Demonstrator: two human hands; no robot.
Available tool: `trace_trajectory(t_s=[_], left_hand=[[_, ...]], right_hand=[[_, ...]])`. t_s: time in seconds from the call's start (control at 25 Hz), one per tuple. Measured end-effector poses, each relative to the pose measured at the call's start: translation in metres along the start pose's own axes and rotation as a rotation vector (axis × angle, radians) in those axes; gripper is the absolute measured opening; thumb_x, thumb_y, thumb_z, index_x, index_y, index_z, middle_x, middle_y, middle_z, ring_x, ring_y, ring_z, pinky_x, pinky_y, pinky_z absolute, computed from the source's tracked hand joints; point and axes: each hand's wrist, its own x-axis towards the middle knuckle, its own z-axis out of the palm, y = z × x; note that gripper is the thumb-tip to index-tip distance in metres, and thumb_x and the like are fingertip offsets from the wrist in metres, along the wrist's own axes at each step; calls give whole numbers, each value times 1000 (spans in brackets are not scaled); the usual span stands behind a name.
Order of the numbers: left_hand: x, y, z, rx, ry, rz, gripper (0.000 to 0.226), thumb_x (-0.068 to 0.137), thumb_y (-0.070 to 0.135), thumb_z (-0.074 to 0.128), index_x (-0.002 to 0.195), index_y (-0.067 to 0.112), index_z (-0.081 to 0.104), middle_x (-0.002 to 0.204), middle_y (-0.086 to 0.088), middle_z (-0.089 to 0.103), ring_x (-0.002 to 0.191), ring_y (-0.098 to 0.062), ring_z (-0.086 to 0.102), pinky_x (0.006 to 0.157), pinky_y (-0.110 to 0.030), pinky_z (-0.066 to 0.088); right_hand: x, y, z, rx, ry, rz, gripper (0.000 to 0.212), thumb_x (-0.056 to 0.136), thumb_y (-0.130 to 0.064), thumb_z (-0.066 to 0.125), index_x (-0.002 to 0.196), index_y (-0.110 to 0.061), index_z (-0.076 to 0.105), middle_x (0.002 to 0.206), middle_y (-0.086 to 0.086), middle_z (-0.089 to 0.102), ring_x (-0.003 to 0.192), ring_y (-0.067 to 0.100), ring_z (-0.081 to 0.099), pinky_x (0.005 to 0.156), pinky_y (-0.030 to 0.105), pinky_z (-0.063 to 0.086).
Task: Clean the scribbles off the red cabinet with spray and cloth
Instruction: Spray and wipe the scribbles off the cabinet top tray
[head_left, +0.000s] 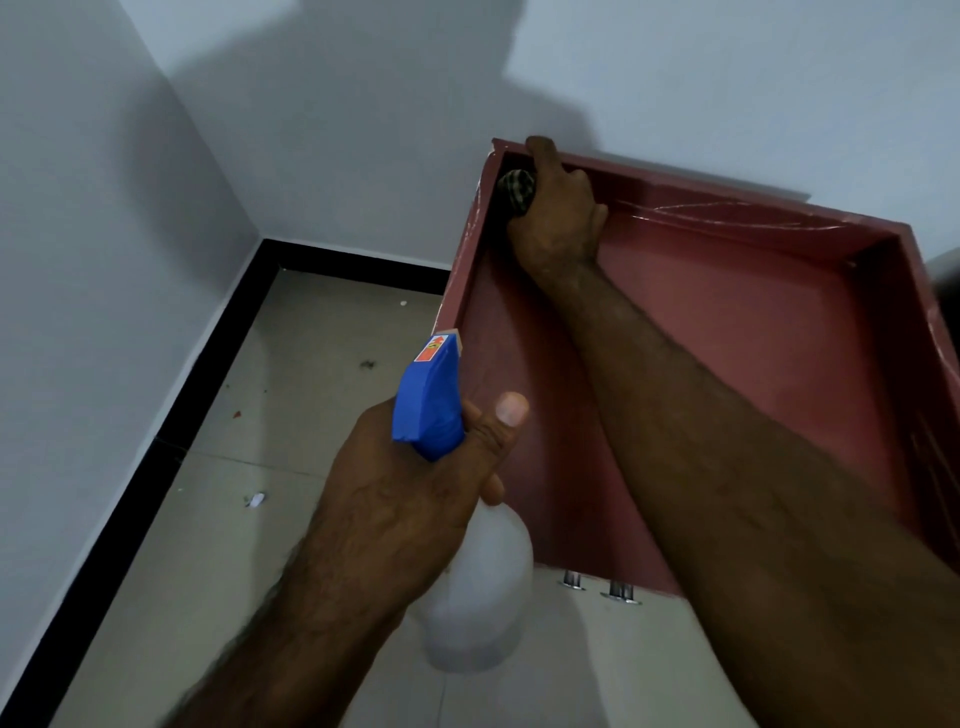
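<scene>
Cabinet: red cabinet (753, 322) seen from above, set against the white wall (311, 130); its top is a shallow recess with a raised rim all round.
Scribbles: pale scratchy scribbles (727, 213) run along the back rim; fainter marks show on the left and right rims.
Right hand: right hand (558, 218) reaches into the far left corner of the recess, fingers curled round the cloth and pressing it against the corner.
Cloth: dark checked cloth (517, 189), bunched, mostly hidden under the hand, touching the corner walls.
Left hand: left hand (410, 499) grips the neck of the spray bottle, thumb up beside the head.
Spray bottle: spray bottle (428, 410), blue head and cloudy white body, held in the air just beside the cabinet's left edge, nozzle pointing away from the person.
Front: two metal handles (618, 592) show below the near edge.
Floor: grey tiled floor (291, 389) with black skirting (156, 415); small scraps (255, 500) lie on it.
</scene>
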Motion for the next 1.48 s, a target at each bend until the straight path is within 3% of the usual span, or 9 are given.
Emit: trace_trajectory(t_s=[0.24, 0.64, 0.92, 1.0, 1.08, 1.24, 1.32, 1.36, 1.48], left_hand=[[-3, -3, 2, -2, 11, -5, 65, 61, 77, 48, 80, 18, 67, 67, 2, 74, 72, -11, 74, 73, -23, 44], [-8, 2, 4, -9, 54, -14, 63, 64, 78, 54, 77, 18, 69, 68, -2, 75, 77, -23, 75, 89, -53, 57], [-10, 9, 7, 23, 67, -18, 59, 72, 73, 57, 78, 15, 71, 70, -4, 76, 78, -18, 75, 98, -54, 53], [-13, 14, 9, 47, 71, -3, 59, 75, 71, 57, 80, 13, 71, 71, -2, 76, 77, -16, 74, 98, -48, 52], [-16, 18, 12, 62, 67, 13, 59, 73, 73, 55, 80, 16, 70, 71, -1, 76, 79, -15, 74, 96, -45, 51], [-24, 29, 25, 54, 49, 35, 44, 69, 75, 55, 80, 34, 68, 70, -4, 75, 84, -23, 74, 95, -51, 53], [-32, 38, 33, 77, 28, 69, 16, 74, 70, 55, 71, 59, 67, 73, -7, 75, 87, -27, 74, 94, -48, 52], [-36, 43, 38, 93, 15, 80, 14, 76, 68, 55, 63, 71, 59, 76, -9, 75, 87, -29, 73, 89, -42, 52], [-46, 58, 52, 126, 0, 81, 22, 73, 70, 53, 54, 78, 49, 76, -8, 74, 86, -28, 73, 72, -28, 44]], right_hand=[[-20, 7, -14, 19, -111, -47, 79, 82, -19, 72, 154, -31, 41, 120, 8, 64, 120, 32, 57, 103, 46, 44], [-109, 12, -32, 30, -205, -179, 75, 90, -22, 70, 158, -24, 39, 133, 8, 64, 133, 29, 48, 108, 49, 35], [-113, 41, -51, 8, -215, -235, 74, 84, -19, 70, 155, -21, 47, 145, 8, 61, 137, 29, 51, 108, 48, 39], [-110, 58, -60, -35, -170, -196, 77, 80, -20, 69, 154, -22, 49, 147, 3, 62, 140, 25, 51, 118, 49, 32], [-104, 80, -71, -106, -128, -123, 78, 80, -17, 71, 154, -24, 48, 146, 0, 62, 142, 21, 51, 128, 50, 14], [-102, 116, -101, -181, -74, -52, 77, 80, -11, 73, 152, -19, 48, 139, 4, 67, 135, 23, 57, 129, 40, 0], [-108, 128, -115, -194, -75, -40, 77, 80, -10, 72, 153, -17, 48, 133, 5, 71, 131, 25, 61, 129, 35, 2], [-114, 133, -122, -196, -74, -27, 78, 79, -9, 71, 153, -17, 48, 132, 7, 72, 129, 27, 62, 128, 34, 7], [-135, 143, -141, -203, -77, 30, 80, 80, -8, 69, 154, -26, 47, 133, 14, 68, 122, 36, 62, 110, 39, 44]])
